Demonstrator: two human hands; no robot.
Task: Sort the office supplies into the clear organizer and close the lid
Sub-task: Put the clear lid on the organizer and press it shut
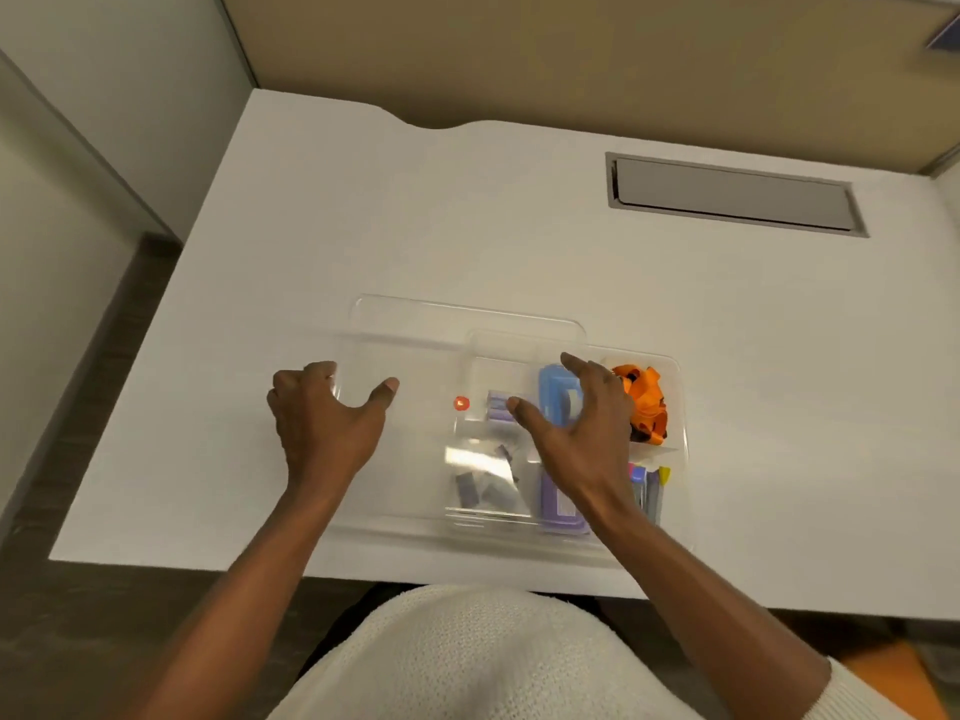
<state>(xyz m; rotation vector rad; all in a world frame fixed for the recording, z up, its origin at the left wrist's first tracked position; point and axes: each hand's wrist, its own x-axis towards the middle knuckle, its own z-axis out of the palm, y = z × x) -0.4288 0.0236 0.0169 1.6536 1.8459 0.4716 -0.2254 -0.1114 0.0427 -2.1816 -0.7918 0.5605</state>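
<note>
A clear organizer [681,439] sits near the desk's front edge. It holds orange clips [647,402], a blue case [553,397], a purple case [558,506], coloured markers [649,488] and a bag of dark clips [483,483]. A clear lid [415,345] lies flat, shifted left, so it covers only the organizer's left part. My left hand [322,428] curls over the lid's left edge. My right hand [582,428] grips the lid's right edge, above the blue case. A small red dot [461,403] shows through the plastic.
The white desk [519,226] has a grey cable hatch [732,194] at the back right. A tan partition [519,54] stands behind the desk. The desk's left edge drops to dark floor [78,407].
</note>
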